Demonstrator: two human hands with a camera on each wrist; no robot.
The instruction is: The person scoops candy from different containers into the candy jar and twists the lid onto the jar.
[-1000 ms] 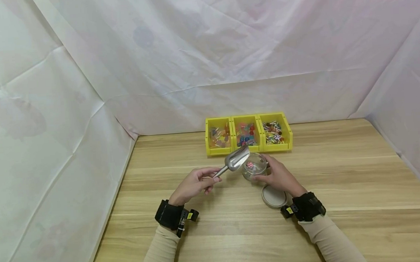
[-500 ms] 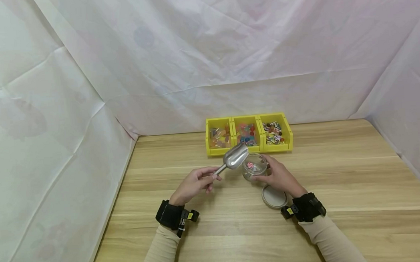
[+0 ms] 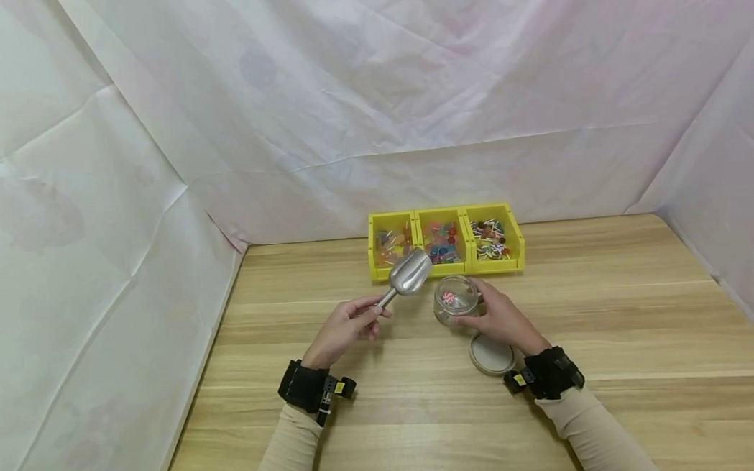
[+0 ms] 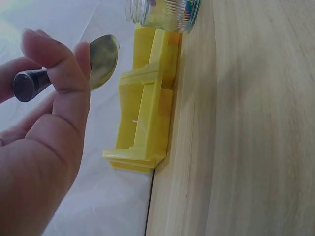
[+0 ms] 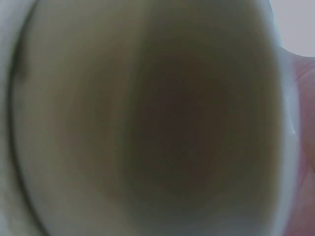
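My left hand (image 3: 347,329) pinches the handle of a metal scoop (image 3: 410,271), whose bowl points up and away to the right, in front of the yellow bins. In the left wrist view the thumb and fingers close round the dark handle end (image 4: 30,84). A clear glass jar (image 3: 445,315) stands to the right of the scoop, its mouth uncovered, with a red-and-white swirl candy (image 3: 448,298) inside. My right hand (image 3: 502,319) grips the jar from its right side. Just nearer than the jar lies a round lid (image 3: 491,353); a blurred round surface fills most of the right wrist view.
A row of three yellow bins (image 3: 444,269) stands beyond the hands, near the back cloth. They hold small colourful candies, some on sticks. White cloth walls (image 3: 406,82) rise at the back and both sides of the wooden table (image 3: 614,300).
My left hand has drawn the scoop leftward, away from over the jar's rim, and its bowl is now clear of the jar. The right hand, jar and lid have stayed put.
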